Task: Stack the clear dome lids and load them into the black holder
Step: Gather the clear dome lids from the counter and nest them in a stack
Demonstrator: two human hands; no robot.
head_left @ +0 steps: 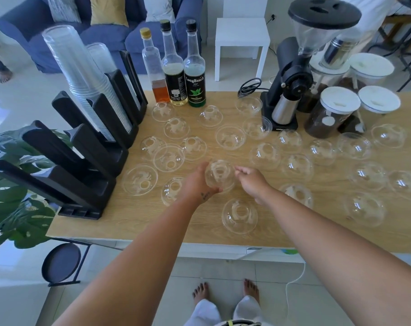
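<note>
Two hands meet mid-table: your left hand [197, 182] cups a clear dome lid [219, 175], fingers wrapped round it; your right hand [251, 181], fingers loosely curled, empty, sits just right. Black holder [82, 165] stands far left, nearer your left

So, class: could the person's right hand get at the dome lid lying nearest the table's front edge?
Probably yes. The right hand is just above that dome lid, with only bare table between them and nothing stacked on it.
</note>
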